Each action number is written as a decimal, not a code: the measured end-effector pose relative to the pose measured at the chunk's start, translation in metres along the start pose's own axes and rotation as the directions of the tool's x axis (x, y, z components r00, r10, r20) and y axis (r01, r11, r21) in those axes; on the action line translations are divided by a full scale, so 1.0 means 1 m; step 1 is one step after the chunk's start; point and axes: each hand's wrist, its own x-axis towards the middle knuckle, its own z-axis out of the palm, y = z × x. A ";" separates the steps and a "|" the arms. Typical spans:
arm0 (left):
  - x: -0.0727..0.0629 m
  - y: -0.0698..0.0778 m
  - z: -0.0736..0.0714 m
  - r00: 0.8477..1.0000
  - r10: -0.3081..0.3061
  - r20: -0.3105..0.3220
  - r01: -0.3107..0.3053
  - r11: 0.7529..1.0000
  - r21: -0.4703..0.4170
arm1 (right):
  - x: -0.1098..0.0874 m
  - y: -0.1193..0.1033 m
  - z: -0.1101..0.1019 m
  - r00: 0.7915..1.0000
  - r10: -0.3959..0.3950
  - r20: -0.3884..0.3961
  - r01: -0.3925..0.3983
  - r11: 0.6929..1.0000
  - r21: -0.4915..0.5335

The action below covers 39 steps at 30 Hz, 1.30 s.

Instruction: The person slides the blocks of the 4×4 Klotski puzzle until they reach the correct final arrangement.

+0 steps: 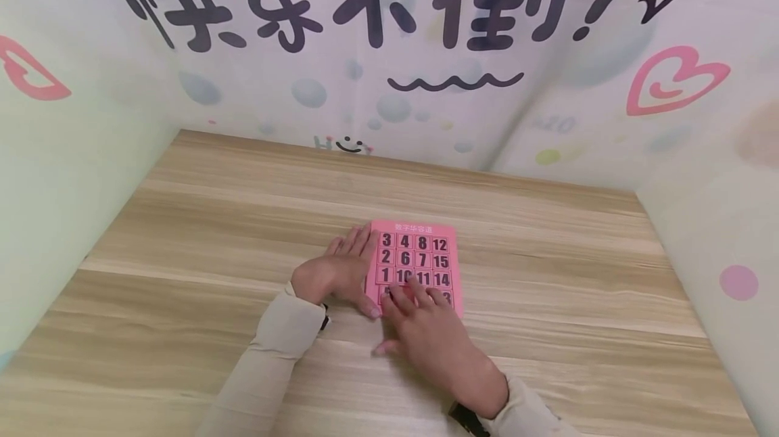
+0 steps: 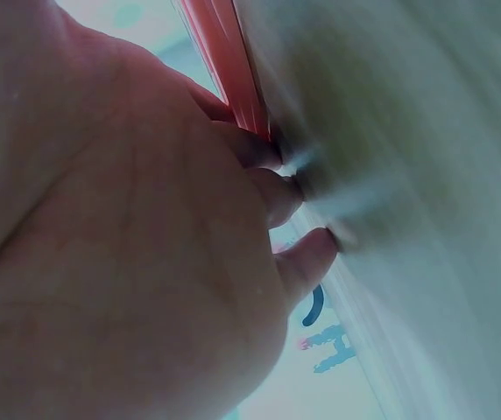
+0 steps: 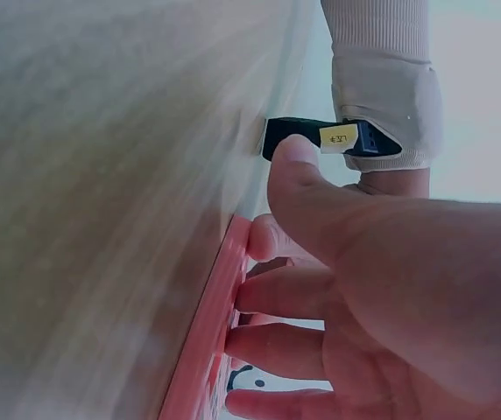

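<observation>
Head view: a pink number puzzle lies flat on a wood-grain table, just below the centre of the frame. The person's left hand rests along its left edge, fingers extended and the thumb apart at the lower-left corner. The right hand reaches in from the lower right, fingers apart and lightly bent over the bottom row, gripping nothing visible. The upper rows read 3, 4, 8, 12; then 2, 6, 7, 15; then 1, 10, 11, 14. Only this view shows the numbers and the large dark characters on the wall. The left wrist view adds fingertips meeting the tabletop beside the puzzle's edge, top centre. The right wrist view shows the puzzle's side at lower left and, at upper centre, a black device with a yellow label at the left cuff. Fingers hide most of the bottom row; the pale lettering on the puzzle's top border is hard to read. The left palm is cut off at the left of its view, and its thumb cannot be made out there.
</observation>
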 end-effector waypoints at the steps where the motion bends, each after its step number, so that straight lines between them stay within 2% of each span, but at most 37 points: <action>1: 0.000 0.000 0.000 1.000 -0.001 0.001 0.001 1.000 -0.002 | 0.000 0.000 0.000 1.000 0.000 -0.003 0.000 1.000 -0.004; 9: -0.001 -0.001 0.000 1.000 0.009 -0.003 -0.009 1.000 0.004 | 0.002 -0.005 0.003 1.000 0.003 -0.006 -0.003 1.000 -0.024; 15: -0.001 -0.001 0.000 1.000 0.007 -0.007 -0.007 1.000 -0.007 | -0.001 -0.004 0.002 1.000 0.010 0.009 -0.010 1.000 0.010; 20: 0.000 -0.002 0.001 1.000 0.010 -0.012 -0.010 1.000 0.000 | -0.004 -0.002 -0.002 1.000 0.012 0.007 -0.012 1.000 0.011; 28: 0.001 -0.001 0.001 1.000 0.014 -0.007 -0.014 1.000 -0.002 | -0.012 0.010 -0.008 0.998 0.058 0.013 -0.058 0.998 0.026; 34: 0.001 -0.001 0.001 1.000 0.012 -0.003 -0.012 1.000 0.002 | -0.021 0.020 -0.012 0.993 0.097 0.064 -0.102 0.992 0.073; 39: 0.002 -0.001 0.001 1.000 0.011 0.001 -0.011 1.000 -0.001 | -0.030 0.030 -0.018 0.977 0.138 0.161 -0.153 0.985 0.085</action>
